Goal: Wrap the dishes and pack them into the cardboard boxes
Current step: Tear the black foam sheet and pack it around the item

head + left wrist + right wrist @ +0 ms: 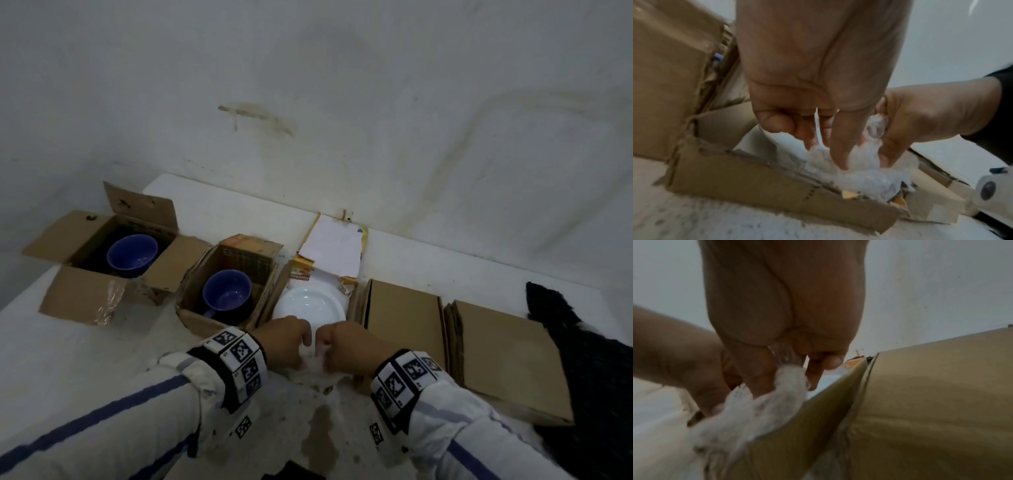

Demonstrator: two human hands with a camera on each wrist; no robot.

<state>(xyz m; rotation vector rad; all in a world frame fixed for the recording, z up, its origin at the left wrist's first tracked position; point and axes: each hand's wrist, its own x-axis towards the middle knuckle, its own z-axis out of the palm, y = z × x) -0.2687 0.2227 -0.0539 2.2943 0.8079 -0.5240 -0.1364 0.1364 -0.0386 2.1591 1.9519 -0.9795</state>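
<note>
Where the tabletop (85,346) meets its far left corner, an open cardboard box (65,240) holds a blue bowl (132,255), unwrapped, with a strip of clear tape hanging off its near flap. Just to the right, a smaller open box (191,308) holds a blue cup (226,293), also bare, its handle pointing toward the near edge. Next along, touching that box, a third open box (270,294) with a torn printed lid folded back against the wall holds a white plate (310,303) lying flat inside. At this box's near wall the left hand (286,342) and the right hand (346,344) meet over a wad of clear bubble wrap (315,365). From the left wrist, the left fingers (838,146) point down and curl into the bubble wrap (863,168), gripping it, while the right hand (920,120) pinches the same crumpled wrap from the other side. From the right wrist, the right fingers (760,373) are clamped on the wrap (756,415), which spills over the box's cardboard edge (818,410); the view is blurred. Both sleeves are white with a blue stripe and carry black-and-white marker bands at the wrists. Further right, two flat closed cardboard boxes (404,315) (507,359) lie side by side, nearly touching. Near the right edge a black cloth (596,377) lies beside the last box.
</note>
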